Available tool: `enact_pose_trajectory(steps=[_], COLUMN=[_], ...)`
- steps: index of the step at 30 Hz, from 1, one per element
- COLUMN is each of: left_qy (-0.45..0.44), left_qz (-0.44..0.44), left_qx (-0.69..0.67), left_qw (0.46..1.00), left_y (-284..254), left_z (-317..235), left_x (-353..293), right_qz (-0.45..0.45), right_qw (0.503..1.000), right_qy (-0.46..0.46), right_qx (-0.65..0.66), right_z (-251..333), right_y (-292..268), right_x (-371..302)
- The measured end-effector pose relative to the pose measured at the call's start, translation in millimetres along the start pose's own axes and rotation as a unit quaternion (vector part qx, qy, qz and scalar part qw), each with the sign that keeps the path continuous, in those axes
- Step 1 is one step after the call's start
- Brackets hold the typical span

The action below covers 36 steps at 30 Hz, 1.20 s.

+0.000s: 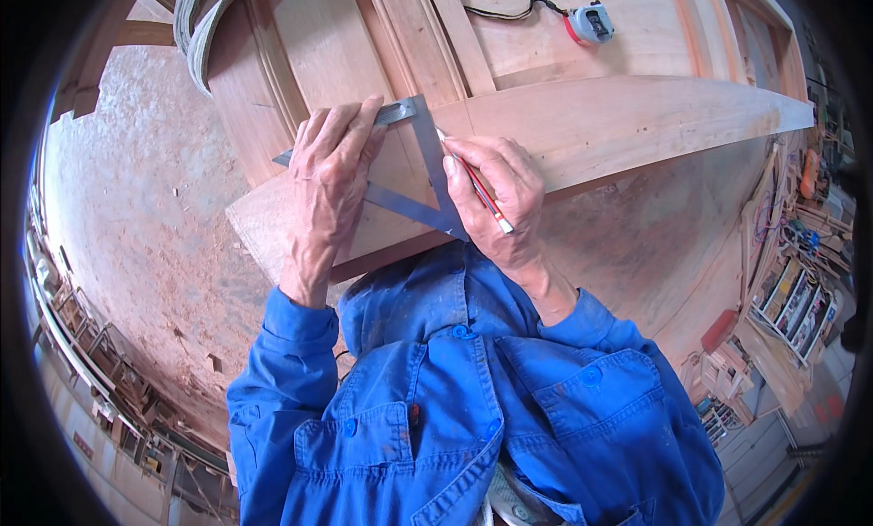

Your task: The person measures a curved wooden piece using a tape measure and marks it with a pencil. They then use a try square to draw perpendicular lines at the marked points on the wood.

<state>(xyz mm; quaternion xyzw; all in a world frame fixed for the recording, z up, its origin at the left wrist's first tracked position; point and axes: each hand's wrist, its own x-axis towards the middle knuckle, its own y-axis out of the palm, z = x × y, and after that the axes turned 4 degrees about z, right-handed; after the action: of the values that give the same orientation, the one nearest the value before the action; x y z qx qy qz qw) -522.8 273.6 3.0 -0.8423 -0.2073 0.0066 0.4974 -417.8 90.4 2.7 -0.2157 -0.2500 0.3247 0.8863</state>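
Note:
A metal triangle square (pixel 431 153) lies flat on a long wooden board (pixel 627 130) with a curved far edge. My left hand (pixel 332 158) is closed over the square's stock and left side, hiding part of it. My right hand (pixel 502 185) grips a red pencil (pixel 485 197). The pencil's tip is up against the square's right-hand edge, at the board's surface. Faint lines show on the board near the square. The board lies across panelled wooden work, its near edge close to my body.
A tape measure (pixel 591 24) with a black strap rests on the panelled wooden piece (pixel 327 44) beyond the board. A curled grey strip (pixel 195 35) hangs at the far left. Dusty floor (pixel 145 208) surrounds the work. A rack of tools (pixel 800 308) stands at the right.

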Motion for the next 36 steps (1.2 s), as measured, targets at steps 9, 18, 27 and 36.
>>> enact_pose_trajectory(steps=[9,18,27,36], left_qy=[-0.005,-0.007,-0.005,-0.004], left_qz=[-0.006,-0.002,-0.004,-0.002], left_qx=[-0.012,-0.014,-0.016,-0.013], left_qw=[1.0,1.0,1.0,1.0], left_y=[2,0,0,0], left_z=[0,-2,-1,0], left_x=[0,1,1,1], right_qz=[0.005,0.002,-0.003,-0.001], right_qw=[1.0,0.997,0.999,0.998], right_qy=[-0.013,-0.052,-0.035,-0.043], right_qx=[-0.024,-0.055,-0.037,-0.036], right_z=[7,3,2,0], right_y=[-2,2,6,7], right_x=[5,9,13,11])
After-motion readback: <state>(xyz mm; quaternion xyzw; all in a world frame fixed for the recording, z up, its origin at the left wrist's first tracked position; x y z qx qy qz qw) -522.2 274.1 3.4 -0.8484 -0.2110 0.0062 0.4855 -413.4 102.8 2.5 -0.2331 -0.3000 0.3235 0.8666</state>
